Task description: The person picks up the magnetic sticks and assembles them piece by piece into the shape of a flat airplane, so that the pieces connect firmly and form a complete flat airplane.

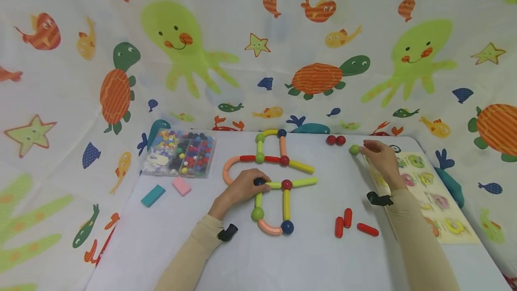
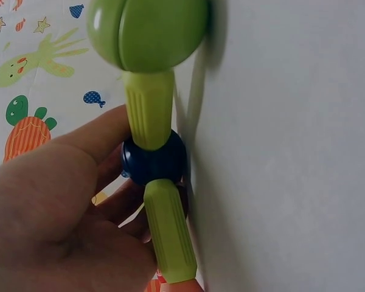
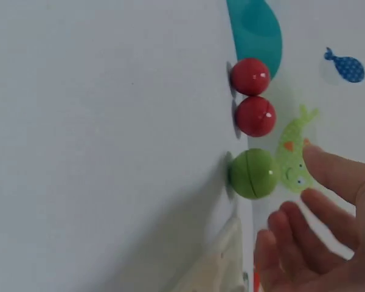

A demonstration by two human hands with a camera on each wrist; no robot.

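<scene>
My left hand (image 1: 242,187) grips a dark blue ball (image 2: 155,159) with thumb and fingers curled round it. Yellow-green magnetic sticks (image 2: 170,231) join that ball on two sides, and one leads to a green ball (image 1: 257,213). The ball belongs to a frame of sticks and balls that includes a red ball (image 1: 286,185), a yellow stick (image 1: 286,205) and a curved orange stick (image 1: 269,228). Over at the right, my right hand (image 1: 379,160) has its fingers loosely bent beside a loose green ball (image 3: 253,173). A gap shows between them in the right wrist view.
A second stick-and-ball frame (image 1: 260,158) lies behind. Two red balls (image 1: 336,140) sit at the back, and several red sticks (image 1: 339,227) lie at front right. A bead box (image 1: 212,158), pink block (image 1: 181,186) and teal block (image 1: 153,196) are left; a picture board (image 1: 456,210) is right.
</scene>
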